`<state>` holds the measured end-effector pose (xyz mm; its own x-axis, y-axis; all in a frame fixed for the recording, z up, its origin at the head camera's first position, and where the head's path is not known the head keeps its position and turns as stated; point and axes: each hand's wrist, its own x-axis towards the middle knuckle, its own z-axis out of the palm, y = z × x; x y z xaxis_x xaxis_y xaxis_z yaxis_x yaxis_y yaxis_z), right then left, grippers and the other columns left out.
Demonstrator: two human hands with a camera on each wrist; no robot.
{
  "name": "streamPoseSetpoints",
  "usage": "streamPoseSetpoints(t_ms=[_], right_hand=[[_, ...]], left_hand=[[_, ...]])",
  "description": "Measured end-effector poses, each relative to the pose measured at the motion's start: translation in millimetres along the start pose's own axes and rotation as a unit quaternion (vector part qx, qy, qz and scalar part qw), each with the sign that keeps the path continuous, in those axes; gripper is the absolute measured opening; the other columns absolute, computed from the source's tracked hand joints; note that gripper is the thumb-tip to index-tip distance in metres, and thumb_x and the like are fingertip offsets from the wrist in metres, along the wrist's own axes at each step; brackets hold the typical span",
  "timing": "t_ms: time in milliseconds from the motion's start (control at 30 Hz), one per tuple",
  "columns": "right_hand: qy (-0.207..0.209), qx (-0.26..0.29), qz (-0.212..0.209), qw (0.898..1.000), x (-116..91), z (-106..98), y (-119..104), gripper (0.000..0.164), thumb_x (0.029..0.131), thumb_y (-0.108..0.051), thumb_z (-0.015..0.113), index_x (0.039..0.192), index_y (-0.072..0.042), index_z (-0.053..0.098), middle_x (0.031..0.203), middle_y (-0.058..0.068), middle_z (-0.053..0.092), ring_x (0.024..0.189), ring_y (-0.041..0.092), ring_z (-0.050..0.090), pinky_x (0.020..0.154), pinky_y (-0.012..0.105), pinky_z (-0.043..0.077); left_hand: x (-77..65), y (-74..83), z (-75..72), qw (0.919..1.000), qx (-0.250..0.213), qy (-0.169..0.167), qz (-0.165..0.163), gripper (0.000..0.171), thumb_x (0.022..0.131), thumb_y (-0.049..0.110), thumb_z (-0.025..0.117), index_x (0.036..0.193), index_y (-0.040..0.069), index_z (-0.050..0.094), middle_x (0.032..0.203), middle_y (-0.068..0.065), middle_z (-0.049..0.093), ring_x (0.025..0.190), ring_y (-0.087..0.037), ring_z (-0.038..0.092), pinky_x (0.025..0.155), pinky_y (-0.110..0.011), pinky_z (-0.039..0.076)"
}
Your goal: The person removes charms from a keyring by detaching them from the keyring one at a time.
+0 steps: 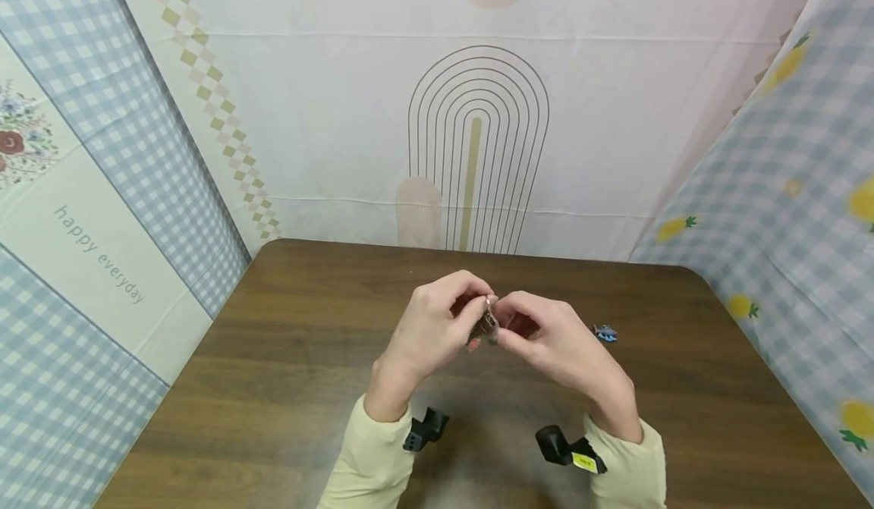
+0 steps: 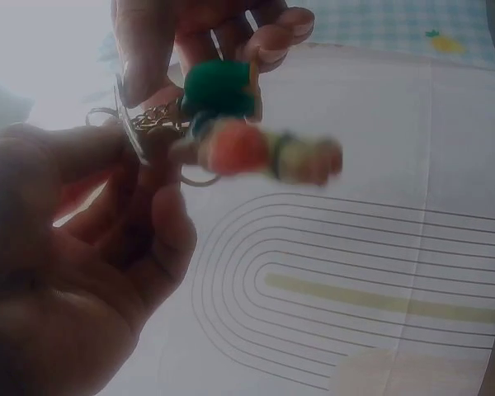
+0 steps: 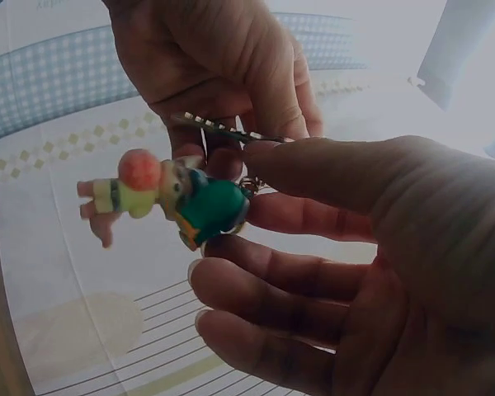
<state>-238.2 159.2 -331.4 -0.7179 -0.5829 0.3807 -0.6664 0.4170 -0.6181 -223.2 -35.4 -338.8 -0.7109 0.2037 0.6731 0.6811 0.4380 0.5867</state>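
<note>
Over the middle of the table, both hands meet at a small keychain. Its figurine (image 3: 210,202) has a green cap and holds a red ball; in both wrist views it dangles from a short chain (image 2: 158,115). My left hand (image 1: 437,323) pinches a thin, flat metal piece with a notched edge, which looks like a key (image 3: 223,128). My right hand (image 1: 556,338) pinches the keychain by its ring and chain end, thumb against index finger, while its other fingers are loosely bent. Fingertips partly hide the ring.
A small blue object (image 1: 605,333) lies on the brown wooden table (image 1: 293,357), right of my right hand. A white patterned cloth (image 1: 328,130) hangs behind the table, with checked cloths (image 1: 771,221) at the sides. Black wrist cameras (image 1: 426,429) sit on both sleeves.
</note>
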Motion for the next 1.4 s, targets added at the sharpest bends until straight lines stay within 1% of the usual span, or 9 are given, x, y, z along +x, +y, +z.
streamPoseSetpoints(t_ms=[233, 467, 633, 700, 833, 933, 1133, 1267, 1400], right_hand=[[0.049, -0.033, -0.021, 0.998, -1.2, -2.1, 2.1, 0.010, 0.094, -0.013, 0.066, 0.097, -0.023, 0.066, 0.075, -0.009, 0.063, 0.062, 0.002, 0.055, 0.056, 0.022, 0.049], [0.014, -0.036, 0.015, 0.999, 0.5, -2.1, 0.0, 0.025, 0.093, -0.011, 0.066, 0.114, -0.018, 0.057, 0.070, -0.010, 0.061, 0.056, 0.002, 0.057, 0.054, 0.022, 0.049], [0.019, -0.043, 0.021, 0.999, 2.5, -0.8, 0.0, 0.038, 0.091, -0.011, 0.068, 0.124, -0.018, 0.051, 0.075, -0.009, 0.062, 0.061, 0.003, 0.057, 0.056, 0.022, 0.049], [0.027, -0.048, 0.009, 0.998, 3.2, -0.1, 1.6, 0.035, 0.090, -0.010, 0.069, 0.121, -0.018, 0.054, 0.076, -0.010, 0.060, 0.062, 0.002, 0.055, 0.056, 0.021, 0.049], [0.054, -0.055, -0.021, 0.997, 2.7, 0.0, 3.0, 0.014, 0.090, -0.010, 0.069, 0.101, -0.019, 0.065, 0.072, -0.012, 0.058, 0.060, 0.001, 0.052, 0.055, 0.021, 0.047], [0.071, -0.057, -0.035, 0.995, 2.3, 0.0, 2.9, 0.010, 0.090, -0.010, 0.070, 0.090, -0.019, 0.065, 0.072, -0.012, 0.058, 0.061, 0.001, 0.053, 0.056, 0.020, 0.048], [0.088, -0.049, -0.047, 0.994, 2.8, 1.0, 3.6, 0.010, 0.091, -0.010, 0.068, 0.089, -0.020, 0.064, 0.075, -0.012, 0.059, 0.064, 0.000, 0.055, 0.058, 0.020, 0.049], [0.096, -0.031, -0.042, 0.994, 2.6, 1.4, 3.0, 0.003, 0.094, -0.016, 0.066, 0.092, -0.018, 0.067, 0.074, -0.011, 0.062, 0.061, 0.001, 0.055, 0.055, 0.019, 0.047], [0.106, -0.003, -0.036, 0.994, 1.2, 1.3, 0.4, 0.004, 0.093, -0.014, 0.066, 0.093, -0.017, 0.066, 0.074, -0.009, 0.063, 0.058, 0.002, 0.054, 0.050, 0.020, 0.046]], left_hand=[[0.9, -0.9, -1.1, 0.9997, 0.010, -0.008, 0.018, 0.006, 0.096, 0.008, 0.060, 0.094, 0.010, 0.065, 0.086, 0.001, 0.065, 0.069, -0.003, 0.057, 0.062, -0.013, 0.049], [0.6, 0.1, -1.7, 0.9996, 0.010, -0.005, 0.026, 0.005, 0.097, 0.009, 0.059, 0.096, 0.008, 0.064, 0.086, -0.001, 0.065, 0.072, -0.006, 0.057, 0.064, -0.015, 0.050], [1.1, 1.0, -1.9, 0.9994, 0.012, -0.013, 0.029, 0.005, 0.096, 0.009, 0.060, 0.097, 0.008, 0.064, 0.088, -0.001, 0.067, 0.075, -0.006, 0.059, 0.068, -0.016, 0.051], [1.2, 1.2, -1.7, 0.9993, 0.013, -0.015, 0.033, 0.005, 0.096, 0.007, 0.060, 0.096, 0.007, 0.065, 0.089, -0.001, 0.068, 0.076, -0.007, 0.060, 0.069, -0.016, 0.051], [1.3, 1.2, -1.8, 0.9991, 0.013, -0.010, 0.038, 0.005, 0.095, 0.006, 0.060, 0.095, 0.007, 0.065, 0.087, -0.001, 0.068, 0.074, -0.006, 0.060, 0.067, -0.015, 0.051], [1.3, 1.5, -2.0, 0.9992, 0.014, -0.011, 0.037, 0.005, 0.095, 0.006, 0.061, 0.094, 0.008, 0.065, 0.086, 0.000, 0.068, 0.074, -0.006, 0.059, 0.067, -0.014, 0.050], [1.4, 2.0, -1.7, 0.9991, 0.014, -0.014, 0.038, 0.006, 0.094, 0.005, 0.061, 0.093, 0.008, 0.066, 0.086, 0.001, 0.068, 0.073, -0.005, 0.057, 0.066, -0.016, 0.049], [1.2, 2.0, -2.1, 0.9992, 0.010, -0.011, 0.037, 0.006, 0.093, 0.004, 0.062, 0.094, 0.009, 0.066, 0.085, 0.000, 0.068, 0.071, -0.005, 0.057, 0.064, -0.016, 0.049], [0.7, 3.2, -2.7, 0.9996, 0.006, -0.011, 0.027, 0.005, 0.093, 0.005, 0.062, 0.094, 0.008, 0.066, 0.086, -0.001, 0.070, 0.067, -0.005, 0.055, 0.060, -0.015, 0.047]])
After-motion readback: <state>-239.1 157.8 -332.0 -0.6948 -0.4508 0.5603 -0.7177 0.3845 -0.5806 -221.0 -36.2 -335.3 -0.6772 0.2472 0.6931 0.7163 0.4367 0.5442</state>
